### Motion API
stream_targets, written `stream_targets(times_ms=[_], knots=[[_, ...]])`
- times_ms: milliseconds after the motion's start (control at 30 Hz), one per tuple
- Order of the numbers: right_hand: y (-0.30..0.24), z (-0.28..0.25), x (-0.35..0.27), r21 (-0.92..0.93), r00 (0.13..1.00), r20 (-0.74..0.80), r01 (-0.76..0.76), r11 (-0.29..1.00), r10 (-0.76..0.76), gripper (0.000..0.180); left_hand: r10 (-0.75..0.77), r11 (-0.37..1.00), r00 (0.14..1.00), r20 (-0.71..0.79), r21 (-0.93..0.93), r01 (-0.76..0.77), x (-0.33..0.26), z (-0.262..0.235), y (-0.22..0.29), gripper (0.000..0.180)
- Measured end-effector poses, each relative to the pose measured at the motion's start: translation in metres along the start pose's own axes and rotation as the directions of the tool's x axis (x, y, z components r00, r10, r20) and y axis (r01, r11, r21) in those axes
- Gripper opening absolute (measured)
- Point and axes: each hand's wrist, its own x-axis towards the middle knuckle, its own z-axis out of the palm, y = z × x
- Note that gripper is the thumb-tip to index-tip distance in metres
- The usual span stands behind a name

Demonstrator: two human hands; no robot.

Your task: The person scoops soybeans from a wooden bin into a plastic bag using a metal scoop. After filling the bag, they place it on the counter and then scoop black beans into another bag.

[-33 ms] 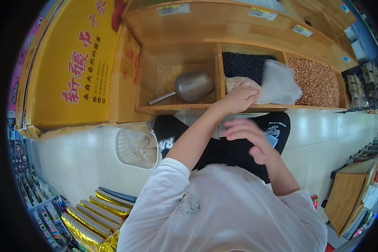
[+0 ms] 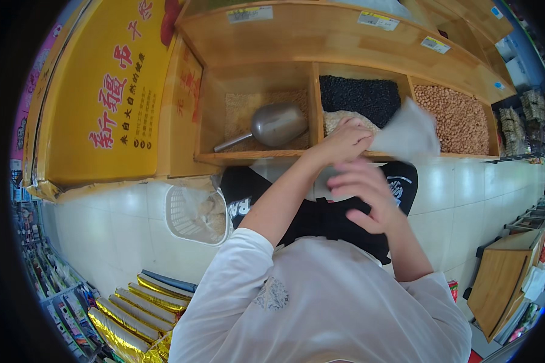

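My left hand (image 2: pixel 349 140) is closed on the gathered neck of a clear plastic bag (image 2: pixel 409 134), at the front edge of the middle bin. Pale beans or grains (image 2: pixel 343 121) bulge on the far side of that hand, seemingly the bag's filled end, lying against the black beans (image 2: pixel 360 94). The bag's loose, whitish top flares out to the right, blurred by motion. Nearer to me, my right hand (image 2: pixel 372 196) hovers over my lap with fingers spread and smeared, holding nothing that I can see.
A metal scoop (image 2: pixel 278 124) rests in the left bin on small tan grains (image 2: pixel 236 112). Reddish-brown peanuts or beans (image 2: pixel 451 118) fill the right bin. On the floor, a white basket (image 2: pixel 174 212) holds bagged goods. Gold packages (image 2: pixel 127 320) lie at lower left; a wooden stand (image 2: pixel 502 278) is at right.
The bag's loose top has swung and changed shape, uncovering more black beans. My right hand has shifted slightly; my left hand stays in place.
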Motion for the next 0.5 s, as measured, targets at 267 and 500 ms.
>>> stream_targets(times_ms=[267, 500], knots=[[0.05, -0.025, -0.029, 0.105, 0.624, -0.256, -0.742, 0.663, 0.738, 0.018, -0.012, 0.999, 1.0, -0.027, -0.038, 0.011, 0.0, -0.007, 0.018, 0.021], [0.087, 0.025, -0.077, 0.635, 0.918, 0.173, 0.174, -0.753, 0.358, 0.029, 0.087, 0.989, 0.996, -0.011, -0.121, -0.088, -0.002, -0.009, 0.022, 0.017]])
